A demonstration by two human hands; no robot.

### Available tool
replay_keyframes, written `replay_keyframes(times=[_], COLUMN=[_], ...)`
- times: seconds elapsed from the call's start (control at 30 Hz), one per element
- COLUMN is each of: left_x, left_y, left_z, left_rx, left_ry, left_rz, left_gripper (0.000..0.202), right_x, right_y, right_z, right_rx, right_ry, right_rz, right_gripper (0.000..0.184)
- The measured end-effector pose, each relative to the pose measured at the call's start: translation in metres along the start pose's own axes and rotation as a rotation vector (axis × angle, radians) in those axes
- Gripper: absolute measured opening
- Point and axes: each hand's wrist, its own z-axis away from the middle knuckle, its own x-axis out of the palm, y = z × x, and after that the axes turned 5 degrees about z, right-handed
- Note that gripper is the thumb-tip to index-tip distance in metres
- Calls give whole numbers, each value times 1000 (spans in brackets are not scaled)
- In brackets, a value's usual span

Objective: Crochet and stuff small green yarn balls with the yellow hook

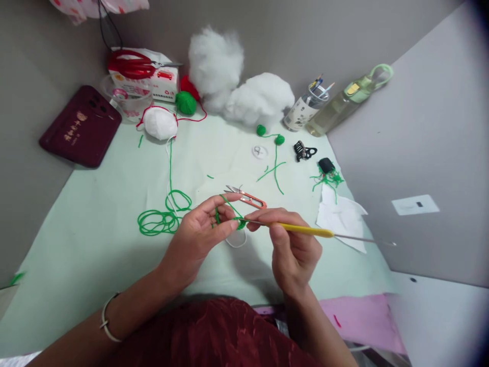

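My left hand (202, 224) pinches a small piece of green crochet work (241, 223) between thumb and fingers. Green yarn runs over its raised index finger. In my right hand (294, 244) is a yellow-handled crochet hook (305, 230), with its tip at the green stitches and its other hooked end pointing right. A loop of white yarn (237, 243) hangs below the work. Just beyond my fingers lie orange thread snips (252, 199). Loose coils of green yarn (158, 223) rest on the table left of my left hand.
White stuffing (260, 99), a green yarn ball (186, 103), a white yarn ball (160, 123) and red scissors (133, 64) stand along the back. A dark red phone (81, 127) leans left. At right are a pen cup (303, 109), bottle (340, 104), black hair clip (303, 151) and torn paper (338, 216).
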Motion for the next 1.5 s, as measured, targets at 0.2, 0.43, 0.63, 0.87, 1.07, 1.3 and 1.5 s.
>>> replay_keyframes(times=[0.2,0.43,0.63,0.87,1.07,1.3,1.5], left_x=[0,4,5,-2,-2,3,3], left_y=[1,3,4,6,2,-3,3], left_z=[1,1,1,-3,-2,0,-2], left_rx=[8,50,-15,-248,-123,-55,-236], left_ry=[10,56,30,-142,-103,-36,-113], left_rz=[-32,-63,-11,323,128,134,346], left_gripper=[34,33,45,33,34,37,28], right_x=[-1,0,1,6,14,19,12], right_y=[-3,1,-1,1,5,2,2], right_z=[1,0,7,3,-5,6,6], right_rx=[-87,-171,-272,-121,99,-157,-141], right_ry=[-22,-51,-79,93,62,52,106], right_rz=[72,130,414,131,-86,258,220], right_gripper=[26,29,34,25,16,29,29])
